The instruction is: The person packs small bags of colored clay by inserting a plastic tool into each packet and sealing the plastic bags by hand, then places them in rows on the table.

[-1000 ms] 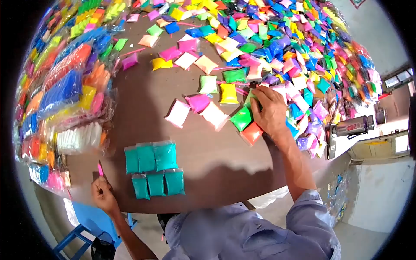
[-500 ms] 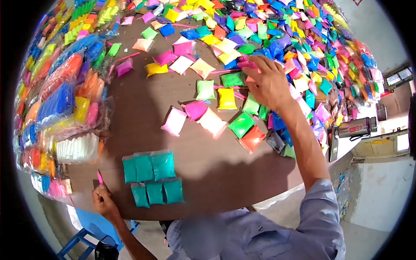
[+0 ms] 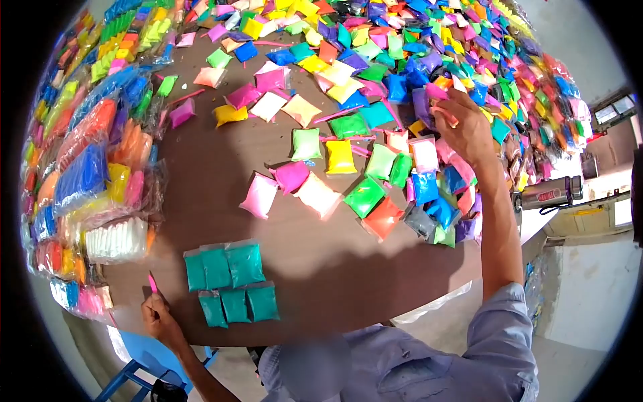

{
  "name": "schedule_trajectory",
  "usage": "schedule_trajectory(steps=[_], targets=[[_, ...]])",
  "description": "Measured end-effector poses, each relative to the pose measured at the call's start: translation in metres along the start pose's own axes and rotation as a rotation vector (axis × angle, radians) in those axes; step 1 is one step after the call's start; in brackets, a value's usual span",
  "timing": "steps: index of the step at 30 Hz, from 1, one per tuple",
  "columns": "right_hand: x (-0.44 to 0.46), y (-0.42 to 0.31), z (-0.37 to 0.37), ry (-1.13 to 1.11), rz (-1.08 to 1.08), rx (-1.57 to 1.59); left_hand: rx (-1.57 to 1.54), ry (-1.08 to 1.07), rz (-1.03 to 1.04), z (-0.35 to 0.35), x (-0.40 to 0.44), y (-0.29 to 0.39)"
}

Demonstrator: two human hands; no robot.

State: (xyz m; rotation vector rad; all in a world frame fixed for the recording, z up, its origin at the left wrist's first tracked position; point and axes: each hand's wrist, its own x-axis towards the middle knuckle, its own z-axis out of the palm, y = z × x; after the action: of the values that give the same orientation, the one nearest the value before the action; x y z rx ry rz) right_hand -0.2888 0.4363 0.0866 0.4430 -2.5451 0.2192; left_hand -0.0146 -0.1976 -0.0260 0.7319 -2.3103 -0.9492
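My left hand (image 3: 159,320) is closed around a thin pink tool (image 3: 153,283) at the table's near left edge. Beside it, several teal packets (image 3: 246,264) lie in two rows. My right hand (image 3: 462,124) reaches into the large pile of coloured packets (image 3: 402,57) at the right, its fingers bent among pink and purple ones; whether they grip a packet I cannot tell. Between the hands lie a light pink packet (image 3: 259,195), a magenta one (image 3: 291,177), a yellow one (image 3: 341,157), a green one (image 3: 365,196) and a red-orange one (image 3: 382,218).
Clear bags of coloured packets (image 3: 84,177) are stacked along the left side of the brown table (image 3: 321,268). A metal flask (image 3: 549,192) lies past the right edge. A blue chair (image 3: 144,352) stands below the left edge.
My right hand has moved right and farther into the pile, uncovering blue, white and green packets. My left hand still holds the pink tool. The view has shifted slightly.
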Motion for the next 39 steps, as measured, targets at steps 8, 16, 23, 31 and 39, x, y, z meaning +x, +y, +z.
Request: schedule_trajectory(steps=[8,16,23,31,39], targets=[[-0.025,0.015,-0.033,-0.17,0.363,-0.149,-0.039,-0.006,-0.002,0.0,0.0,-0.005],[-0.016,-0.028,-0.041,0.072,0.125,-0.195,0.006,0.024,0.014,0.003,-0.002,0.009],[0.024,-0.074,0.04,-0.143,-0.014,0.079,-0.028,-0.018,0.031,-0.003,0.001,-0.008],[0.027,-0.078,0.054,-0.375,0.107,-0.039,-0.155,-0.039,0.058,0.0,0.003,-0.018],[-0.058,-0.148,-0.046,-0.062,0.545,0.562,-0.341,-0.095,0.053,0.003,0.001,-0.029]])
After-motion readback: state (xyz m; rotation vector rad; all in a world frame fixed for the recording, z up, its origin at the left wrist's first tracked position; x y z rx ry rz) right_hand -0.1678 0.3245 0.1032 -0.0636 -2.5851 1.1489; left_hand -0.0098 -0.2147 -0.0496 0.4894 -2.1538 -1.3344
